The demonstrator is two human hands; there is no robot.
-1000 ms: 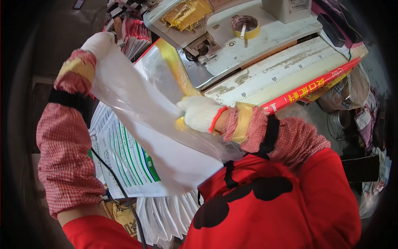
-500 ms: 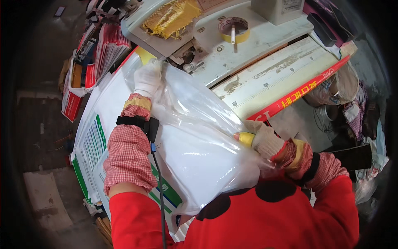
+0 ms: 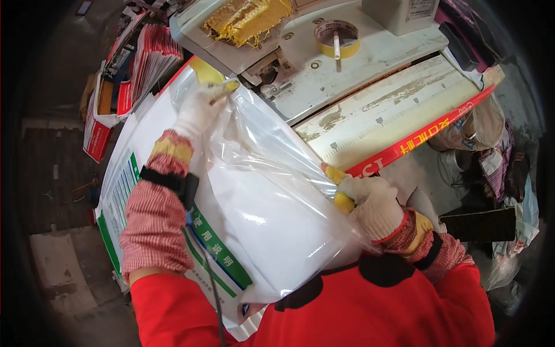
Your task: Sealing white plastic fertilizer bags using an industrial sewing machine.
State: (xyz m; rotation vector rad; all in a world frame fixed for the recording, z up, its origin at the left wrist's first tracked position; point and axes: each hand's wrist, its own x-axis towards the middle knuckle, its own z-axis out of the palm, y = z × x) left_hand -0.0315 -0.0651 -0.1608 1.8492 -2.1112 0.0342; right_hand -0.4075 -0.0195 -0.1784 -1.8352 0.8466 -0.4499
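Observation:
Clear plastic film (image 3: pixel 272 173), like a bag or liner, spreads across a white printed sack (image 3: pixel 222 254) with green bands. My left hand (image 3: pixel 199 110), in a white glove with yellow fingertips, pinches the film's far left end near the machine's corner. At the film's right side, my right hand (image 3: pixel 373 202), gloved alike, has finger and thumb closed on its edge. Between the hands the edge runs fairly straight, beside the machine's bed. Loose folds hang below my left hand, and the film's near end lies against my red top (image 3: pixel 370 301).
Beyond the film stands a pale machine (image 3: pixel 312 81) with a scale-marked bed (image 3: pixel 370 124) and a red front strip (image 3: pixel 425 136). On it lie a tape roll (image 3: pixel 350 51), a thin white stick (image 3: pixel 336 45) and yellow cloth (image 3: pixel 248 20). Red-edged papers (image 3: pixel 155 55) stand far left.
My right fingers have shifted up to the film's far edge, and the thumb and finger now show. My left hand has tilted, showing its yellow fingertips. The whole view has shifted slightly.

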